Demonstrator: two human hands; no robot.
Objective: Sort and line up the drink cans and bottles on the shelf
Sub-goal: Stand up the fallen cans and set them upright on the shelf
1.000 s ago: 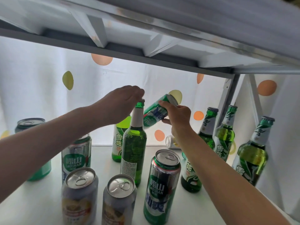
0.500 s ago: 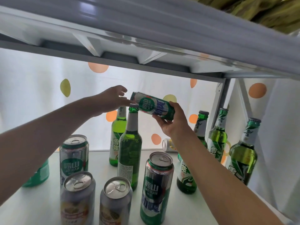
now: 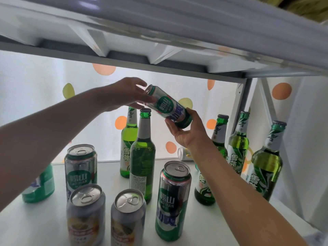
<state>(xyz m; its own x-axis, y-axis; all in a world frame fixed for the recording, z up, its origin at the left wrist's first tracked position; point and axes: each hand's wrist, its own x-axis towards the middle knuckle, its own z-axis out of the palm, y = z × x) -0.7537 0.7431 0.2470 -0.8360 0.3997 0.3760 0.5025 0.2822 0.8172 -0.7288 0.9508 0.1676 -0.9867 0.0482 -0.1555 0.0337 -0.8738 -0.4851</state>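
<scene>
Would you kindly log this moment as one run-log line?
phase: hand-to-hand pass | right hand: grips green can, tilted above bottles | left hand: fingers at can's top end | shelf: unsorted

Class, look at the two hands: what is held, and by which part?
One green can, tilted: right hand grips its lower end, left hand its upper end.

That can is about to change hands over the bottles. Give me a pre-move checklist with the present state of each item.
1. Right hand grips the base of the green can: ok.
2. Left hand holds the can's top end: ok, fingers curl round the rim.
3. Can upright: not ok, it lies tilted on its side in the air.
4. Can apart from the bottle below: cannot tell, its cap sits right under the can.
5. Free spot on the shelf among the standing cans: ok, bare patch between the rows.
</scene>
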